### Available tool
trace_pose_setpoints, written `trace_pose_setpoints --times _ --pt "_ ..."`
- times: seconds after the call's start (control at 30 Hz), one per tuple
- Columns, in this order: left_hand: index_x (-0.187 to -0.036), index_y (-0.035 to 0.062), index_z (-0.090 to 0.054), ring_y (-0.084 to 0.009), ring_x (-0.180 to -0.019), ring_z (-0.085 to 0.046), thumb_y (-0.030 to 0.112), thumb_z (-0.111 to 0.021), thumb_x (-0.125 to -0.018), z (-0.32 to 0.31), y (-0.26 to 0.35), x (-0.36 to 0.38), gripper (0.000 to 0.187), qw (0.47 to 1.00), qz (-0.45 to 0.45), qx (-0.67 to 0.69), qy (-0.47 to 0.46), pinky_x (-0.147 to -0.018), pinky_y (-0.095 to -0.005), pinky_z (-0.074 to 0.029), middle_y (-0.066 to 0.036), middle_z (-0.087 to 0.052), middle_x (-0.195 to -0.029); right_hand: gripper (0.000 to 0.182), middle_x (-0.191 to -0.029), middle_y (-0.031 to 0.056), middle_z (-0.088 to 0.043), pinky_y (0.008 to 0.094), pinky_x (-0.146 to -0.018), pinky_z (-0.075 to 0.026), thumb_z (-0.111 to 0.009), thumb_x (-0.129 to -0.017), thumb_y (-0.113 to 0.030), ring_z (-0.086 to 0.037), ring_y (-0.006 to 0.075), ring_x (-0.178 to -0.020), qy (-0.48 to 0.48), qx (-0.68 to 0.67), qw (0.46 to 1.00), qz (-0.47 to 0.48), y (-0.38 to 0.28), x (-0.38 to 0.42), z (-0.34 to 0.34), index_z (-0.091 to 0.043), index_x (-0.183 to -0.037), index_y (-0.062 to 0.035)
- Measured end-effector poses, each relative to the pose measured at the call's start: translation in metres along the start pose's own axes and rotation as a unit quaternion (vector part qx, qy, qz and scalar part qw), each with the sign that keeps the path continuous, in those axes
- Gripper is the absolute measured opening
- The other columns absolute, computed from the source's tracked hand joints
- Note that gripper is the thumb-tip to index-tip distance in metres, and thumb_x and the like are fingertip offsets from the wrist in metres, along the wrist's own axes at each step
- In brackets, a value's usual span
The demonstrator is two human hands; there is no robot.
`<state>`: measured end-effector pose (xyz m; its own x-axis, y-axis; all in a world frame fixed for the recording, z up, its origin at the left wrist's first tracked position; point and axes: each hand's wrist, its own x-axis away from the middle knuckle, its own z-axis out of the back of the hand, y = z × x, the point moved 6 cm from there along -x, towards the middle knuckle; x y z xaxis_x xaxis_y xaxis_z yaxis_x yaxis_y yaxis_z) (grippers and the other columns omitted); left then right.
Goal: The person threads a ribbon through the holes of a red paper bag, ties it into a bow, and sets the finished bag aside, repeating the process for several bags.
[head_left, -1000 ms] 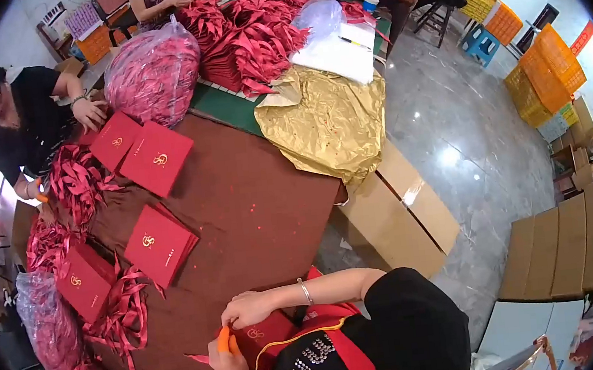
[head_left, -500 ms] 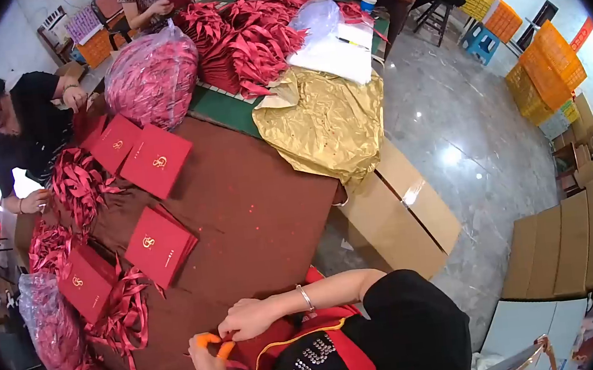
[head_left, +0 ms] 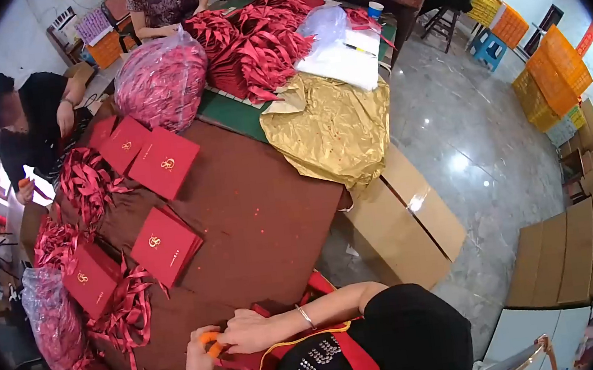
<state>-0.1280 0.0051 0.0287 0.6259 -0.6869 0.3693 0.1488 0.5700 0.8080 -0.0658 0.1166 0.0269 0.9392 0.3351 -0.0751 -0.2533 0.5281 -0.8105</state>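
Low in the head view, my left hand and my right hand meet at the near edge of the brown-covered table. Orange finger covers sit on the left thumb and forefinger, which are pinched together against the right fingertips. Between the hands and my body is a red gift bag, largely hidden by the hands and my apron. Both hands are closed at it; the exact spot they grip is covered by fingers. Left of them lie a stack of red gift bags with gold lettering and loose red ribbons.
More red bags and a plastic-wrapped red bundle lie farther back. Gold foil sheet drapes over the far right corner. A cardboard box stands on the floor at right. A co-worker leans over the left side.
My left fingers have come from spread apart to pinched together beside my right hand. The co-worker at left has drawn an orange-covered hand back from the ribbons. The view has shifted slightly.
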Motion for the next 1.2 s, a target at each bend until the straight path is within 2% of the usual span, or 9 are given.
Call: trace_pose_setpoints --times 0.2,0.37,0.53,0.67,0.73,0.93,0.97,1.1,1.2 --pt "-0.095 0.0024 -0.065 -0.0277 -0.105 -0.052 0.004 -0.062 -0.076 0.004 -0.009 -0.003 0.02 0.99 -0.071 -0.097 -0.08 -0.089 -0.0351 -0.043 -0.01 -0.058 -0.114 0.012 -0.061 0.0097 -0.06 0.041 -0.061 -0.04 -0.061 -0.075 -0.023 -0.061 0.0277 -0.062 0.043 0.023 0.999 0.004 0.0 -0.003 -0.015 -0.062 -0.074 -0.0107" --pt "-0.108 0.0037 -0.06 -0.0306 -0.106 -0.052 0.01 -0.057 -0.081 0.0 -0.009 -0.005 0.029 0.959 -0.17 -0.137 -0.183 -0.092 -0.0376 -0.042 -0.013 -0.057 -0.116 0.005 -0.07 0.0003 -0.06 0.0369 -0.065 -0.036 -0.058 -0.077 -0.021 -0.06 0.0178 -0.07 0.117 0.146 0.977 0.106 -0.011 0.007 -0.02 -0.057 -0.078 -0.016" --pt "-0.105 0.0032 -0.061 -0.0251 -0.105 -0.054 0.011 -0.058 -0.085 -0.003 -0.016 -0.007 0.022 0.966 -0.033 0.022 -0.255 -0.091 -0.0341 -0.042 -0.011 -0.06 -0.11 0.011 -0.065 -0.0016 -0.055 0.034 -0.062 -0.034 -0.06 -0.078 -0.024 -0.054 0.0152 -0.063 0.154 0.134 0.966 0.156 -0.012 0.013 -0.011 -0.053 -0.075 -0.0148" --pt "-0.102 0.0023 -0.061 -0.0213 -0.101 -0.055 0.013 -0.058 -0.085 -0.01 -0.03 -0.007 0.02 0.959 0.044 0.1 -0.263 -0.09 -0.0322 -0.041 -0.008 -0.06 -0.105 0.012 -0.064 -0.0002 -0.054 0.0329 -0.06 -0.035 -0.059 -0.077 -0.022 -0.055 0.0163 -0.062 0.139 0.128 0.966 0.176 -0.011 0.011 -0.007 -0.052 -0.073 -0.014" --pt "-0.099 0.0018 -0.06 -0.0184 -0.097 -0.055 0.013 -0.058 -0.085 -0.008 -0.018 -0.005 0.018 0.97 -0.058 0.087 -0.219 -0.087 -0.031 -0.043 -0.007 -0.061 -0.101 0.011 -0.062 0.0002 -0.054 0.0324 -0.058 -0.036 -0.059 -0.076 -0.021 -0.055 0.016 -0.062 0.138 0.147 0.959 0.197 -0.014 0.01 -0.007 -0.052 -0.07 -0.0144" --pt "-0.098 0.0032 -0.06 -0.0221 -0.09 -0.059 0.018 -0.056 -0.087 -0.009 -0.021 -0.003 0.019 0.973 -0.087 0.041 -0.208 -0.078 -0.0309 -0.045 -0.011 -0.062 -0.094 0.014 -0.061 -0.0032 -0.052 0.0302 -0.059 -0.036 -0.07 -0.071 -0.021 -0.051 0.0144 -0.06 0.125 0.145 0.961 0.198 -0.02 0.011 0.001 -0.06 -0.076 -0.0142" --pt "-0.102 0.0037 -0.058 -0.0278 -0.098 -0.056 0.018 -0.054 -0.088 -0.008 -0.013 -0.001 0.02 0.966 -0.071 0.01 -0.248 -0.086 -0.035 -0.043 -0.013 -0.061 -0.101 0.014 -0.061 -0.003 -0.052 0.0303 -0.059 -0.036 -0.071 -0.071 -0.02 -0.051 0.0143 -0.06 0.127 0.149 0.961 0.198 -0.022 0.012 0.0 -0.06 -0.077 -0.0138" --pt "-0.098 0.0035 -0.058 -0.0276 -0.094 -0.056 0.014 -0.054 -0.088 -0.014 -0.026 -0.003 0.015 0.968 -0.045 -0.007 -0.246 -0.083 -0.0357 -0.043 -0.012 -0.059 -0.099 0.015 -0.062 -0.002 -0.054 0.0307 -0.061 -0.036 -0.073 -0.07 -0.018 -0.053 0.0146 -0.059 0.119 0.173 0.961 0.18 -0.026 0.009 -0.001 -0.062 -0.079 -0.0129" --pt "-0.095 0.0028 -0.057 -0.0251 -0.096 -0.054 0.012 -0.054 -0.086 -0.018 -0.026 -0.003 0.013 0.967 -0.098 0.043 -0.231 -0.085 -0.034 -0.042 -0.01 -0.057 -0.101 0.015 -0.061 -0.001 -0.053 0.0312 -0.06 -0.037 -0.072 -0.071 -0.018 -0.053 0.0157 -0.059 0.112 0.143 0.967 0.179 -0.023 0.006 -0.003 -0.06 -0.077 -0.0123"
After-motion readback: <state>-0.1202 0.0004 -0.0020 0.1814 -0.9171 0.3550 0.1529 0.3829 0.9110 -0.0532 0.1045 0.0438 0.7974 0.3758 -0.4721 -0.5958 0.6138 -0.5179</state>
